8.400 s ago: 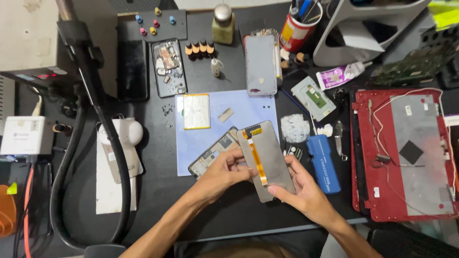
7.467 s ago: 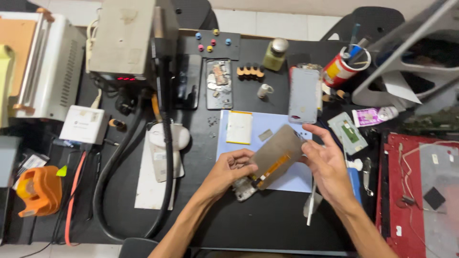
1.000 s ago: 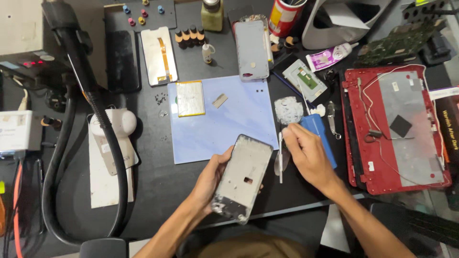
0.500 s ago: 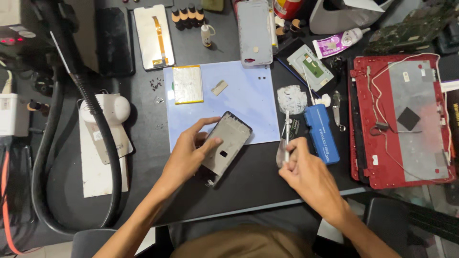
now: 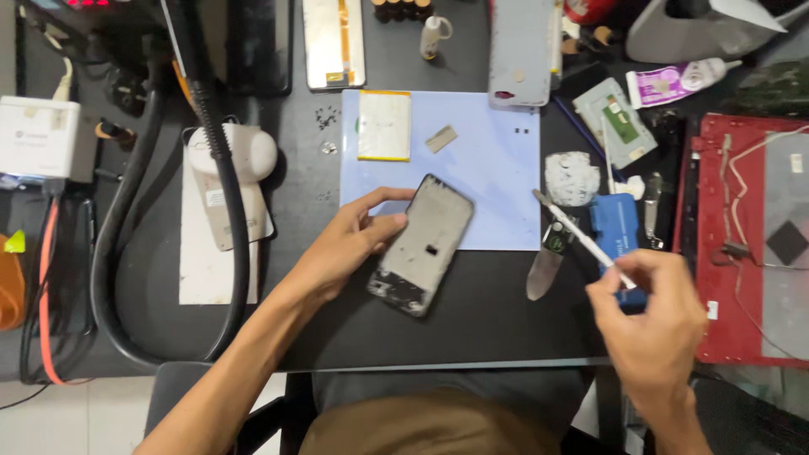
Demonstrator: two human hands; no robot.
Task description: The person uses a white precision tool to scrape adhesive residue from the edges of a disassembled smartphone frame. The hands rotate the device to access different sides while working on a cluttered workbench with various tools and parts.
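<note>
Black and rectangular, the bare phone frame [image 5: 423, 244] lies tilted across the near edge of the pale blue work mat [image 5: 489, 181], its near end resting on the dark tabletop [image 5: 472, 324]. The left hand [image 5: 350, 244] steadies it from the left, fingers curled along its long edge and thumb touching the far corner. To the right, the right hand [image 5: 653, 324] pinches the near end of thin silver tweezers [image 5: 581, 238], whose tips point far-left toward the mat's right edge. A flat metal pry blade [image 5: 543, 265] lies just under the tweezers, beside a blue rectangular case [image 5: 613, 227]. A yellow-edged white battery [image 5: 384, 125] sits on the mat's far left; a red laptop shell [image 5: 746, 244] lies far right.
</note>
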